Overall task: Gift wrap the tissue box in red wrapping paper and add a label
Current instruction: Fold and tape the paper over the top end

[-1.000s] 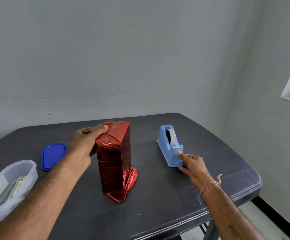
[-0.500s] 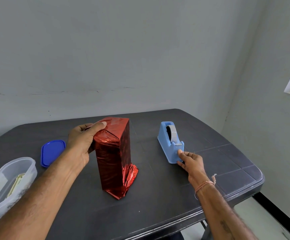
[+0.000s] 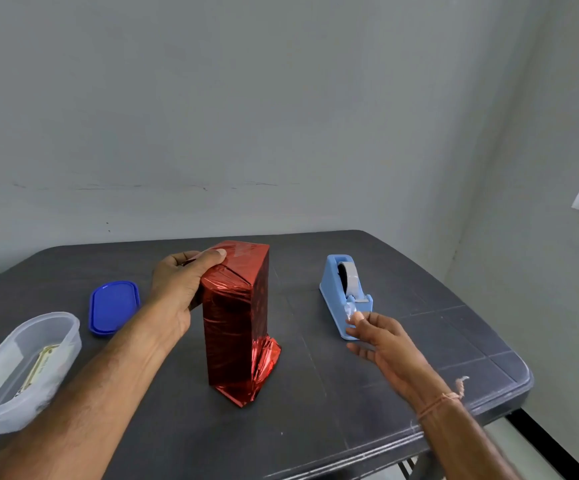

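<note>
Red-wrapped box stands on end mid-counter, long axis vertical. My left hand grips its folded top; right fingers pinch tape at the dispenser. No readable writing.

In the middle of the frame I see the wrapped box standing upright on the dark table; it blocks the straight way between both sides. My left hand grips its top and the forearm crosses the lower left. At the right, the tape dispenser stands apart from the box, and my right hand touches its near end. Between box and dispenser there is a bare strip of table. At the left, the blue lid and the clear container narrow the passage. The front edge, lower centre, is open.
</note>
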A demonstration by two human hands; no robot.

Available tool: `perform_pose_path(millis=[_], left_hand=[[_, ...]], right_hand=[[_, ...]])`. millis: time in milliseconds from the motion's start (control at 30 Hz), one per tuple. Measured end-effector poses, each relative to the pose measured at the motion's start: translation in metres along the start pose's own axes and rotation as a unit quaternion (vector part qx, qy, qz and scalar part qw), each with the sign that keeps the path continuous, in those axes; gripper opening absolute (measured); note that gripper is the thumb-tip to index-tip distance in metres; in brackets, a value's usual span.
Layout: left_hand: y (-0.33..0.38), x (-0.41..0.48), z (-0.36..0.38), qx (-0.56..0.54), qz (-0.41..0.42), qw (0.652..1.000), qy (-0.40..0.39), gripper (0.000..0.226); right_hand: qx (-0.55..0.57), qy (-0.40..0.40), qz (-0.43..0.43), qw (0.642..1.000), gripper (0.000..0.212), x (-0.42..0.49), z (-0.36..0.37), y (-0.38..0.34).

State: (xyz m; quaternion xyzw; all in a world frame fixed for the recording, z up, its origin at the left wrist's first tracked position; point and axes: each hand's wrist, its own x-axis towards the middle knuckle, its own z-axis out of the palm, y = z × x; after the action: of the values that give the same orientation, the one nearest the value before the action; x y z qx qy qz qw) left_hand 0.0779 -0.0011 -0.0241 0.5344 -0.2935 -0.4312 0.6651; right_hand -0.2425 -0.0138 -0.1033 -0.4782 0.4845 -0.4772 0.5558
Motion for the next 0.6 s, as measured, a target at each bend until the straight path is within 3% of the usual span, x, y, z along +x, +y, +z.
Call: perform_pose_path(millis=[100,167,333,500,600], left_hand=[[-0.002,-0.001,0.0,-0.008,0.004,1.0,0.007,0.061],[-0.001,-0.002,0.001,-0.01,0.005,1.0,0.009,0.06],[-0.002,-0.002,0.0,-0.016,0.006,1.0,0.008,0.056],[0.0,-0.006,0.001,-0.02,0.005,1.0,0.016,0.051],[0.001,-0.008,0.001,-0.021,0.008,1.0,0.021,0.049]], right_hand=[[-0.085,-0.098,-0.073,0.989,0.066,-0.006,0.023,-0.055],[-0.177,-0.163,-0.139,0.961,0.081,-0.005,0.044,-0.095],[-0.364,-0.33,-0.216,0.844,0.037,0.01,0.102,-0.166],[-0.513,-0.397,-0.192,0.736,0.031,0.036,0.149,-0.186],[-0.57,-0.409,-0.175,0.691,0.035,0.041,0.166,-0.194]])
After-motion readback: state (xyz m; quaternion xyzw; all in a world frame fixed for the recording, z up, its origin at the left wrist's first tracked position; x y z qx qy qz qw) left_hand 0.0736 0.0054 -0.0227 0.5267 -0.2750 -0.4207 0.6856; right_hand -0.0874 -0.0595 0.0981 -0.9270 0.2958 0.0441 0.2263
